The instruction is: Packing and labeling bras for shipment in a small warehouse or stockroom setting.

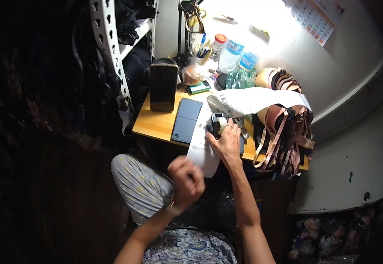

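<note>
Apparently, on the wooden table [152,121], the white paper strip [206,154] is in handling: the blurred left hand [187,181] hangs near its lower end, grip impossible to tell; the right hand [227,141] seems to pinch a small black-and-white device [216,124] beside it; next move calls for steadiness.

I saw a honey-yellow table [149,124]; on it, a black phone [163,88], slate-blue case [186,119], black-printed white paper [204,154]; over its edge, pink and black straps [284,141]; before it, grey trousers [138,182] patterned with yellow.

Prob. a sm. stockrm: bras [284,134] on desk [152,124], metal shelving [108,44], bagged goods [330,237], wall cal. [313,22]
</note>
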Tool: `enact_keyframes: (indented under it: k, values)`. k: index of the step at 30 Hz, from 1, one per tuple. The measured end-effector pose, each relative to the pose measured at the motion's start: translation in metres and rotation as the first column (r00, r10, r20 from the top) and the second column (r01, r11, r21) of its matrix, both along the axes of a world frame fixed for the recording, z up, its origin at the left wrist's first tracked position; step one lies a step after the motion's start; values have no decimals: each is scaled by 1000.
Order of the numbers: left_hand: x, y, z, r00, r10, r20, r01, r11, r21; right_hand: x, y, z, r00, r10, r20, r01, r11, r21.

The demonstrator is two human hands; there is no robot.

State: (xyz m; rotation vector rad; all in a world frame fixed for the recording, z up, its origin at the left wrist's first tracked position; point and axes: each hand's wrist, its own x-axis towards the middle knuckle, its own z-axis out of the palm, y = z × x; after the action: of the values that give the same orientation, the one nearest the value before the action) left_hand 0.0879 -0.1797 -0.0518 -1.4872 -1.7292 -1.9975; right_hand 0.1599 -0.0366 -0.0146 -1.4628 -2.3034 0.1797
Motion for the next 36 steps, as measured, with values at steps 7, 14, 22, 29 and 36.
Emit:
enact_keyframes:
  k: [7, 14, 22, 29, 36]
  values:
    - [-20, 155, -12, 987, -113, -111, 108, 993, -50, 59, 62, 41, 595, -206, -777, -397, 766, -506]
    - [-18, 91, -7, 885, -337, -320, 95, 805, -585, 77, 129, 119, 304, -507, -806, -365, 720, -590]
    - [-32, 53, -19, 786, -288, -548, 9, 890, -455, -1, 136, 132, 589, -166, -791, -399, 792, -463]
    - [-34, 66, -18, 897, -226, -380, 3, 864, -504, -50, 89, 112, 683, 549, -482, -663, 743, -92]
    - [-34, 65, -32, 833, -195, -518, -125, 845, -520, 2, 94, 16, 851, 506, 139, -479, 858, -187]
